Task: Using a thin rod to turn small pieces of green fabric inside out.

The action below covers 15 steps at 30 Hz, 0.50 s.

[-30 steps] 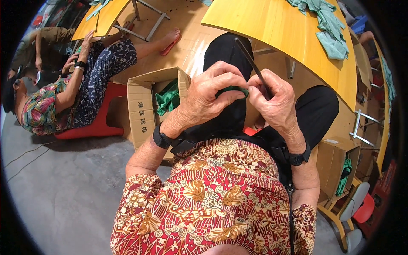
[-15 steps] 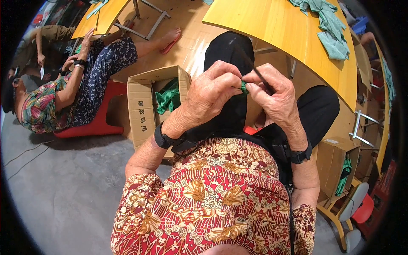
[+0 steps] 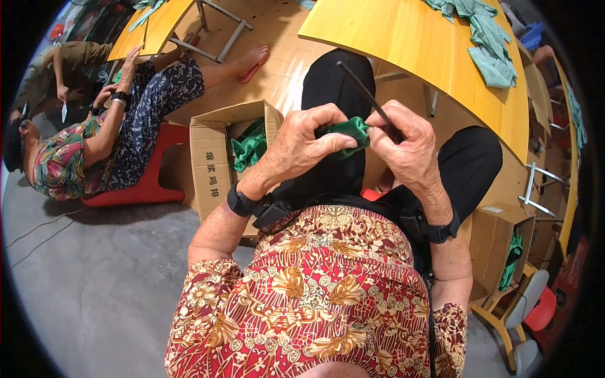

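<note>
Above my lap, a small piece of green velvety cloth (image 3: 357, 131) is bunched between my hands. My left hand (image 3: 309, 140) is closed round it, thumb pressed along the near side. My right hand (image 3: 406, 135) pinches the cloth's right edge with thumb and fingertip. That same hand also grips a thin dark stick (image 3: 358, 82), which slants up and left past the cloth. The stick's lower end is hidden in the palm, and part of the cloth is covered by my left fingers.
At my left stands an open cardboard box (image 3: 207, 154) with green cloth (image 3: 251, 148) inside. Ahead is a yellow table (image 3: 403, 38) bearing pale green cloths (image 3: 495, 60). Another box (image 3: 498, 239) sits at the right near a chair (image 3: 526, 296). A person (image 3: 107, 132) sits at far left.
More of the green cloth now shows between my hands, where only a small bit was visible before. My left thumb has moved onto it. The stick stays in my right hand.
</note>
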Motion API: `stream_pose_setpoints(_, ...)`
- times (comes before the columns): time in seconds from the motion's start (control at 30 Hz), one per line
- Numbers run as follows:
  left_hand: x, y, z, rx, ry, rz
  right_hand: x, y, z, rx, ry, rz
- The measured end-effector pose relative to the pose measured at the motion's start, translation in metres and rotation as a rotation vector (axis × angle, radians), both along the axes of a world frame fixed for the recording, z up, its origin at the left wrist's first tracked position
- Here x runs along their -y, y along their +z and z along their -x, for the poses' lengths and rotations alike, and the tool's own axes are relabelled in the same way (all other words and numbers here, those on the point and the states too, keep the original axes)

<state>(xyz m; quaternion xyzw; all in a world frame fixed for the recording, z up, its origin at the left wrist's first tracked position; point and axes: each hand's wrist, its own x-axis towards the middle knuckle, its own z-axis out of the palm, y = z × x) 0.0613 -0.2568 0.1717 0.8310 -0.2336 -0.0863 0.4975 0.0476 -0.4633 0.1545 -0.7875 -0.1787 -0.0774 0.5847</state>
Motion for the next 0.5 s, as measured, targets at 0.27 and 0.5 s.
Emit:
stream_pose_setpoints(0.27, -0.008, -0.007, -0.009, -0.794, -0.124, 0.620, 0.015, 0.004, -0.020, -0.147, 0.179, -0.267)
stream_pose_setpoints(0.5, 0.019, -0.032, 0.003, -0.993, -0.387, 0.875, 0.013, 0.005, -0.029, -0.092, 0.337, -0.298)
